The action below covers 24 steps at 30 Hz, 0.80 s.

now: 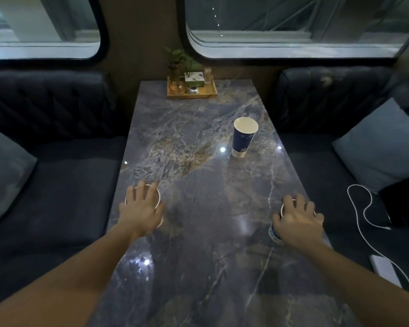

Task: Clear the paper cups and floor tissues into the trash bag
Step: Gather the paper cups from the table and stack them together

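Note:
Three paper cups stand on the dark marble table (198, 232). My left hand (139, 208) lies over the rim of the cup at the table's left edge (156, 197), fingers spread down around it. My right hand (298, 218) covers the cup at the right edge (274, 233) the same way, fingers draped over its top. A third cup, blue with a white inside (243, 138), stands free further back on the right side. Whether either hand grips its cup firmly is unclear. No trash bag and no tissues are in view.
A wooden tray (211, 94) with a plant, a tissue box and small items sits at the table's far end. Dark sofas flank the table, with a grey cushion (383, 147) on the right. A white cable (364, 208) and a flat white device (385, 270) lie on the right seat.

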### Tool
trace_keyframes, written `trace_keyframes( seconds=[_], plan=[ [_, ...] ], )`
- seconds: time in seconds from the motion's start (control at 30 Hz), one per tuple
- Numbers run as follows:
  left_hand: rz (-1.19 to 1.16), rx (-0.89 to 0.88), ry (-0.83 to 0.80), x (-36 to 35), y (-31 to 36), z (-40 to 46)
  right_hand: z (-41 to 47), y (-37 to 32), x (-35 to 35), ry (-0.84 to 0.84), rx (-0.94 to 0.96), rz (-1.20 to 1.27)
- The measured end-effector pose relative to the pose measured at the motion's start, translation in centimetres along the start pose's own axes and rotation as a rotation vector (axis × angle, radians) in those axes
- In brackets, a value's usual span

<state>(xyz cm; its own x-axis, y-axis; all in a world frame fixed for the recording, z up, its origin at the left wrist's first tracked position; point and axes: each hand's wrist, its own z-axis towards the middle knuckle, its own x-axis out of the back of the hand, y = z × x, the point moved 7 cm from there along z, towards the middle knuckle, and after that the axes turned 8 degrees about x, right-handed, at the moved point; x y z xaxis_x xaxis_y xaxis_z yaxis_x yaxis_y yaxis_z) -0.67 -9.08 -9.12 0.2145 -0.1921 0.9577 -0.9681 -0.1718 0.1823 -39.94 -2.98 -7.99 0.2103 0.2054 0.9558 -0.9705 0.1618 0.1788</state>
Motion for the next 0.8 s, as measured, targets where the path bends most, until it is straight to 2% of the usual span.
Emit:
trace_keyframes(
  seconds=[0.37, 0.57, 0.67, 0.8],
  plan=[
    [0.010, -0.019, -0.022, 0.1, -0.3, -1.1, -0.2, -0.2, 0.6, -0.014, 0.011, 0.003],
    [-0.019, -0.073, -0.049, 0.8, -0.1, -2.5, -0.7, -0.1, 1.5, -0.159, -0.015, 0.080],
    [-0.119, -0.058, -0.033, 0.8, -0.2, -4.6, -1.7, -0.6, 2.0, -0.226, 0.042, 0.154],
    [-0.364, -0.037, 0.049, 1.1, -0.6, -8.4, -3.5, -1.3, 3.3, -0.241, -0.025, 0.408]
  ],
)
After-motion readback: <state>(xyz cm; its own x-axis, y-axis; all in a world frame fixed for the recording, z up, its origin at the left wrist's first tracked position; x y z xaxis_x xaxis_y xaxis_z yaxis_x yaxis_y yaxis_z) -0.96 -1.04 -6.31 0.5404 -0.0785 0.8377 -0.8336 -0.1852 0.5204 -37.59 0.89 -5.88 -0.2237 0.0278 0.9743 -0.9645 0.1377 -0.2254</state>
